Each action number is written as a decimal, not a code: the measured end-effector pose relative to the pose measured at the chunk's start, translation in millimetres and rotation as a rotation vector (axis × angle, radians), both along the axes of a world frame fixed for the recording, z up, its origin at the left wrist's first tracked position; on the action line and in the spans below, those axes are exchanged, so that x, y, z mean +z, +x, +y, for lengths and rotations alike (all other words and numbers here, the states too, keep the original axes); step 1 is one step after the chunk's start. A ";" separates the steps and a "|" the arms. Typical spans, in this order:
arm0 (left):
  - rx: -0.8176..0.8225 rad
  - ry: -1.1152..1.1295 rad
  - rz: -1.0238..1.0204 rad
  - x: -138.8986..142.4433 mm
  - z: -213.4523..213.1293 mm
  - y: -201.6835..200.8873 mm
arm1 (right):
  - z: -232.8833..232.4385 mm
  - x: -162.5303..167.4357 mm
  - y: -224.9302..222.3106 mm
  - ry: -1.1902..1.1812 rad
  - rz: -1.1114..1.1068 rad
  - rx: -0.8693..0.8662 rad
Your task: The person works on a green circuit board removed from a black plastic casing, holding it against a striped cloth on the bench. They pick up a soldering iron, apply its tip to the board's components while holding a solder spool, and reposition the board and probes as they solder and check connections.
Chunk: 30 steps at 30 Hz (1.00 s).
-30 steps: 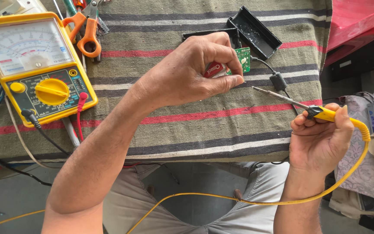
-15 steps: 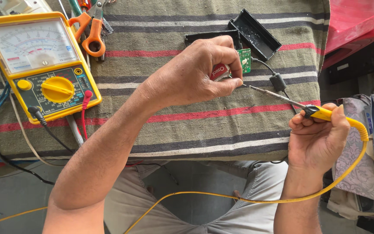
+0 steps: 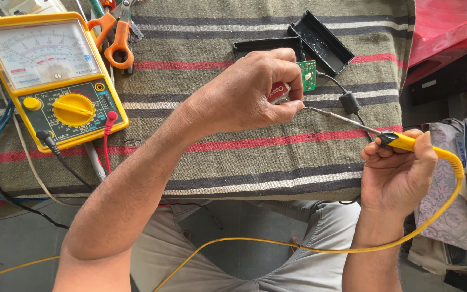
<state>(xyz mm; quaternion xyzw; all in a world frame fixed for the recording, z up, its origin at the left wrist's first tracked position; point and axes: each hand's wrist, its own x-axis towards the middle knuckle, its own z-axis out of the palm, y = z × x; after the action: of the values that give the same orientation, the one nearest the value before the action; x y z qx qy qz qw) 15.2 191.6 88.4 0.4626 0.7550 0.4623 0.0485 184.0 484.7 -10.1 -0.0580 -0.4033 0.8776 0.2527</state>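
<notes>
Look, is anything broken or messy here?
The black plastic case lies opened in two halves on the striped cloth, its green circuit board out beside the left hand. Nothing looks spilled.

The circuit board (image 3: 308,74) sits under the left hand (image 3: 249,94), with the open case halves (image 3: 320,40) just beyond it. The soldering iron (image 3: 352,121) runs from the right hand (image 3: 398,170) up to the left fingertips. Far left of both hands lies the multimeter (image 3: 49,75), with pliers (image 3: 115,35) just to its right, all on the striped cloth (image 3: 217,157).
</notes>
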 end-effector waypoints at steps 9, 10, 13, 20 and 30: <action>-0.004 0.010 0.029 0.6 1.0 0.1 | -0.7 0.5 1.2 0.036 -0.012 -0.022; -0.005 0.013 0.026 0.1 0.0 0.3 | -0.9 0.2 1.4 0.035 -0.013 -0.022; -0.008 0.018 0.022 0.2 0.0 0.4 | -0.3 -0.1 1.8 0.034 -0.009 -0.019; -0.013 0.020 0.046 0.6 -0.4 1.2 | 0.1 -0.3 2.1 0.039 -0.014 -0.023; 0.005 -0.009 0.053 -0.9 1.4 2.2 | -2.5 1.6 3.1 0.057 -0.006 -0.031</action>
<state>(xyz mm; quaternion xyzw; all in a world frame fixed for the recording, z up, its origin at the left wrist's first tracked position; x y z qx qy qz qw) 17.5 193.0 87.5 0.4724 0.7594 0.4464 0.0295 187.1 482.2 -8.5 -0.0595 -0.4282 0.8615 0.2665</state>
